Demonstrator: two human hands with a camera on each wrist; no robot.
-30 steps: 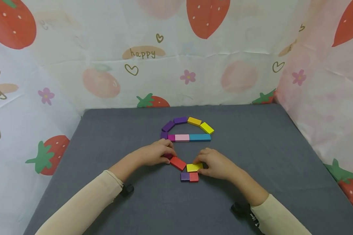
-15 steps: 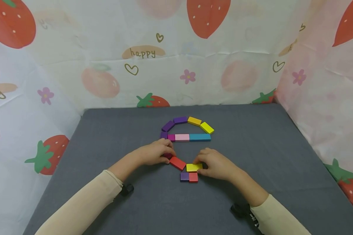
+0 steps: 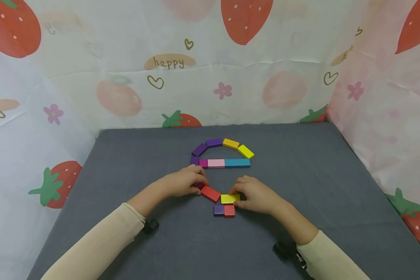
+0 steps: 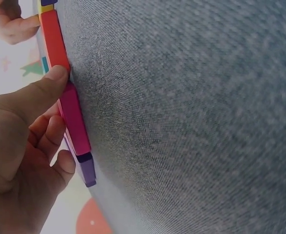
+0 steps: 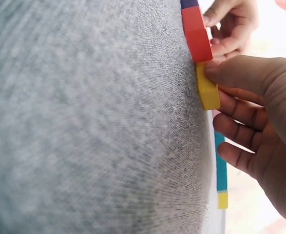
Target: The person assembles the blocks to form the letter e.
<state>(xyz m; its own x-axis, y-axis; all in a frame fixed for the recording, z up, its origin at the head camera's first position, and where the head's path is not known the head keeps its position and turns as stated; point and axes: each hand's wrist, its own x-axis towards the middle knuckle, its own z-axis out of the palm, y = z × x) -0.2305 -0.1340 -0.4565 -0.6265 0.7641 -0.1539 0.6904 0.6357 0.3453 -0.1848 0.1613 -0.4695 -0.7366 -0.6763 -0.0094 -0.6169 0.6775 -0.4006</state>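
Coloured wooden blocks lie on a grey cloth. My left hand [image 3: 183,182] pinches a magenta block [image 4: 75,122], its thumb at the end where that block meets a red block [image 3: 210,193]. From above, the hand hides most of the magenta block. My right hand [image 3: 255,194] pinches a yellow block [image 3: 227,199] between thumb and fingers; its left end is close to the red block's lower corner. Just in front of the yellow block, a purple block [image 3: 219,210] and a small red block [image 3: 229,210] sit side by side.
Farther back, purple blocks [image 3: 214,142], an orange-yellow block [image 3: 231,144] and a yellow one [image 3: 246,151] form an arc. Beneath it runs a straight row with a pink block [image 3: 216,163] and a blue block [image 3: 237,163]. Printed curtains [image 3: 126,46] surround the cloth-covered table [image 3: 143,147].
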